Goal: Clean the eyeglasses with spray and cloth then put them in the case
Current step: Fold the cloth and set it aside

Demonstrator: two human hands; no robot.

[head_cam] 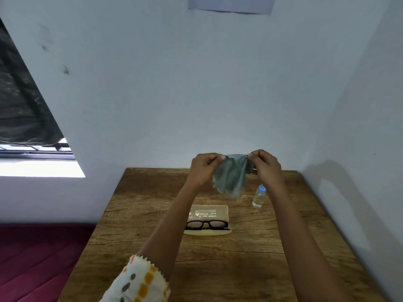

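Observation:
A grey-green cleaning cloth point(232, 176) hangs in the air above the far part of the wooden table point(218, 258). My left hand point(204, 165) pinches its upper left corner and my right hand point(265, 164) pinches its upper right corner. Below them, black-framed eyeglasses point(207, 224) lie folded in the open pale yellow case point(208, 232), whose clear lid point(209, 212) with printed text is tipped back. A small clear spray bottle point(258, 196) with a blue cap stands upright to the right of the case.
The table stands in a corner, with pale walls point(218, 94) behind it and to its right. A window point(32, 153) with a dark curtain is at the left. A dark red mattress point(37, 258) lies left of the table.

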